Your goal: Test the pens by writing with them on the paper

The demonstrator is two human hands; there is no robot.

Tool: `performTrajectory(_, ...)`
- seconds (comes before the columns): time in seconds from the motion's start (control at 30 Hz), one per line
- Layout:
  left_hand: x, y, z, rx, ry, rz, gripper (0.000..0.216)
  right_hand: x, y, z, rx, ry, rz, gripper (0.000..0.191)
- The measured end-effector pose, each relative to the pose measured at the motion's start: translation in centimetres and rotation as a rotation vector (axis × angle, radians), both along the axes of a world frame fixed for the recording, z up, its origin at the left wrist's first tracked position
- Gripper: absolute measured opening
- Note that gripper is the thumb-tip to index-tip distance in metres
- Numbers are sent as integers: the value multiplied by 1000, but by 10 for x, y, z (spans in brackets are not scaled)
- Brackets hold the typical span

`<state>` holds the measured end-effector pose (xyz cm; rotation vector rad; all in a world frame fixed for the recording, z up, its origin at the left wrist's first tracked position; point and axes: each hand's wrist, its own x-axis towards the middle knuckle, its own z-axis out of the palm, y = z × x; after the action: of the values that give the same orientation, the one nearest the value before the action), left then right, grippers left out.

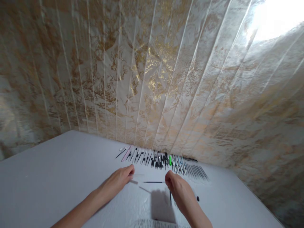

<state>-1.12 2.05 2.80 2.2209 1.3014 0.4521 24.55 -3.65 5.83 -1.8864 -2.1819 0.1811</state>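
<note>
My left hand point(120, 180) rests on a white table point(54, 177), its fingers curled together at the tip, touching a thin pale piece I cannot make out. My right hand point(178, 187) hovers beside it with fingers bent, pinching a thin dark part that hangs below it. A slim black pen refill point(153, 182) lies flat between the two hands. Just beyond them runs a long row of pens point(161, 160), mostly black and white, with a pink one at the left and a green one point(170, 160) near the middle.
A wall covered in shiny gold-and-cream marbled panels point(152, 72) rises right behind the table. A small black cap point(198, 199) lies to the right of my right hand. A pale textured object point(156, 223) sits at the near edge.
</note>
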Motion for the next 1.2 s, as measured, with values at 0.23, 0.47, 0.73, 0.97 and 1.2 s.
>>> performTrajectory(0.23, 1, -4, 3, 3, -24, 0, 4, 8, -1, 7, 115, 299, 31, 14)
performTrajectory(0.47, 3, -8, 8, -11, -55, 3, 4, 5, -5, 16, 155, 431, 53, 12)
performTrajectory(0.73, 3, -11, 4, -79, -140, -98, 7, 2, -5, 13, 83, 611, 93, 9)
performTrajectory(0.97, 7, -17, 14, -247, -352, -189, 16, 0, -10, 22, 73, 830, 61, 15)
performTrajectory(1.2, 18, -30, 27, -292, -407, -218, 14, -27, -24, 19, -206, 594, 162, 29)
